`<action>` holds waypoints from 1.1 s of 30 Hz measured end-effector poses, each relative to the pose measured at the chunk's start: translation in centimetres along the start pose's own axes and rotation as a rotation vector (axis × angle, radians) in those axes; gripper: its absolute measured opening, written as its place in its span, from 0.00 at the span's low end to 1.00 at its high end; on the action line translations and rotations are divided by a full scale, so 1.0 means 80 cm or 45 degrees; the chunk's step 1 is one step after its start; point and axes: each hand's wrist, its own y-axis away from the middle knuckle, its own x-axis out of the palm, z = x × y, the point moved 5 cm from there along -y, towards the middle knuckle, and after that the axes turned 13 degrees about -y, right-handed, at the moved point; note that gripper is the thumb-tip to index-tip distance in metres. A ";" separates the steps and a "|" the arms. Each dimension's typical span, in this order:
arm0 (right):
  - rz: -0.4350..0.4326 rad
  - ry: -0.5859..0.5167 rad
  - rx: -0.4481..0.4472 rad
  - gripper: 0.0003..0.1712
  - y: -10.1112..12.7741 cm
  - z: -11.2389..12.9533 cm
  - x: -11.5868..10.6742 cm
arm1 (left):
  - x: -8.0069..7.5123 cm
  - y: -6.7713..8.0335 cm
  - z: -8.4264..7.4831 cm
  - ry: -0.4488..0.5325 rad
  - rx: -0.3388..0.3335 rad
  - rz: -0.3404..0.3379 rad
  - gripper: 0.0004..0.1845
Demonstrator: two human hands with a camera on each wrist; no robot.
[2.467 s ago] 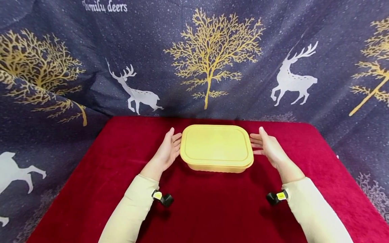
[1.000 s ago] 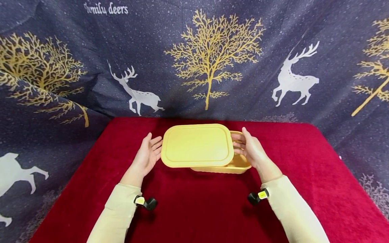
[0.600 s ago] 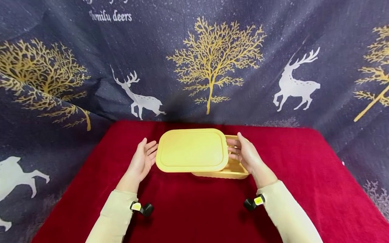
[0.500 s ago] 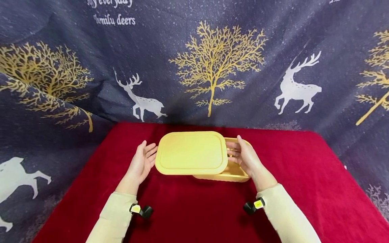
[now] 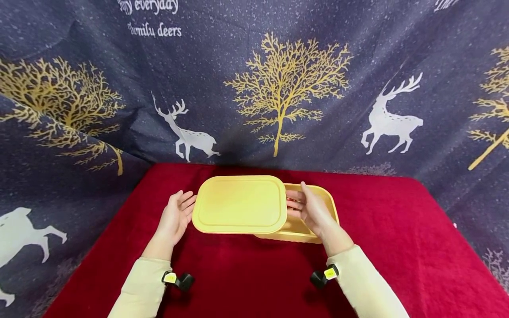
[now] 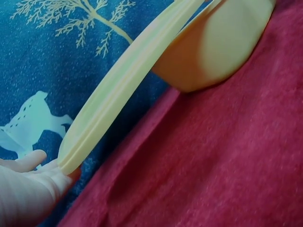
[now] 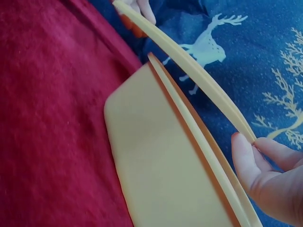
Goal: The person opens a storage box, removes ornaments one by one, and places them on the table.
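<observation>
A yellow rectangular lid [image 5: 240,204] is held level between my two hands, left of and above its yellow food box [image 5: 296,238]. My left hand [image 5: 174,217] supports the lid's left edge with extended fingers, thumb raised apart from it. At the opposite edge, the fingers of my right hand [image 5: 316,213] touch the lid over the box's opening. In the right wrist view the lid [image 7: 199,78] stands apart from the box's rim [image 7: 203,142]. A small reddish patch shows between the right fingers; the lid hides the box's left part.
The box stands on a red cloth-covered table [image 5: 246,278]. Behind it hangs a dark blue curtain [image 5: 238,57] printed with golden trees and white deer. Each forearm wears a black strap with a small camera.
The lid, which covered the box, has shifted left with both hands, uncovering the box's right part. The box stays on the table. The head view has tilted slightly upward.
</observation>
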 end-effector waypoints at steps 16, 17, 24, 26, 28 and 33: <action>0.019 -0.058 0.033 0.36 -0.012 -0.019 0.034 | -0.029 0.002 0.001 -0.085 -0.025 -0.116 0.35; 0.024 -0.056 0.034 0.36 -0.012 -0.021 0.036 | -0.031 0.003 0.001 -0.090 -0.026 -0.121 0.35; 0.059 -0.041 0.069 0.35 -0.011 -0.033 0.051 | -0.045 0.005 0.007 -0.169 -0.058 -0.158 0.34; 0.081 -0.031 0.087 0.35 -0.011 -0.035 0.056 | -0.050 0.006 0.007 -0.194 -0.071 -0.175 0.34; 0.105 -0.017 0.097 0.34 -0.010 -0.036 0.062 | -0.054 0.005 0.007 -0.227 -0.077 -0.193 0.33; 0.146 0.013 0.095 0.34 -0.010 -0.038 0.078 | -0.067 0.003 0.008 -0.325 -0.077 -0.234 0.34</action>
